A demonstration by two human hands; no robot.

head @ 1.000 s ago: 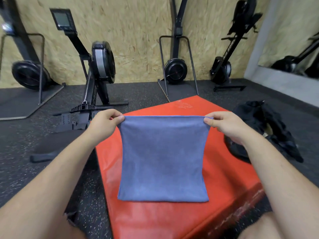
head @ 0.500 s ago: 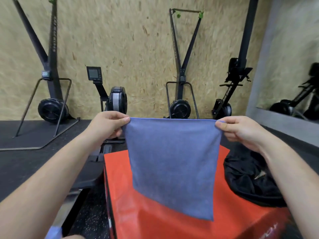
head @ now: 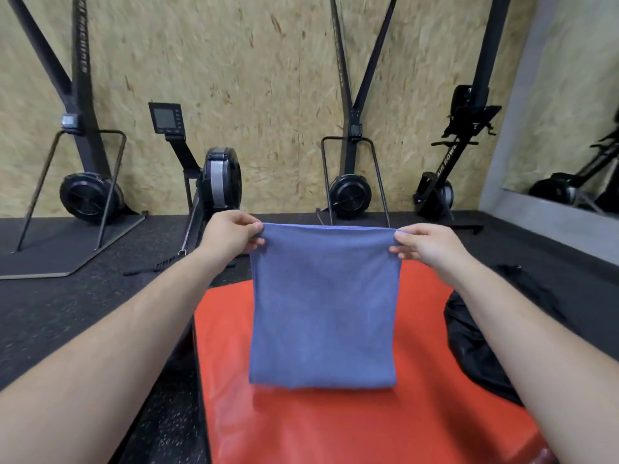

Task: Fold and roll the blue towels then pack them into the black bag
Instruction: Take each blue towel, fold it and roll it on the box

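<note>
A blue towel (head: pixel 323 309) hangs folded in front of me, its lower edge touching the red mat (head: pixel 335 426). My left hand (head: pixel 231 234) pinches the towel's top left corner. My right hand (head: pixel 427 244) pinches the top right corner, and the top edge is stretched between them. The black bag (head: pixel 475 346) lies crumpled on the floor against the mat's right side, partly hidden behind my right forearm.
Black rowing and ski machines (head: pixel 217 182) stand along the chipboard wall (head: pixel 268 78) behind the mat. Dark rubber floor (head: pixel 83 313) surrounds the mat. A mirror (head: pixel 576 128) sits on the grey wall at the right.
The towel was lifted off the mat by its top corners, hung free, then came down again so its lower edge rests on the mat. The view tilted up towards the wall.
</note>
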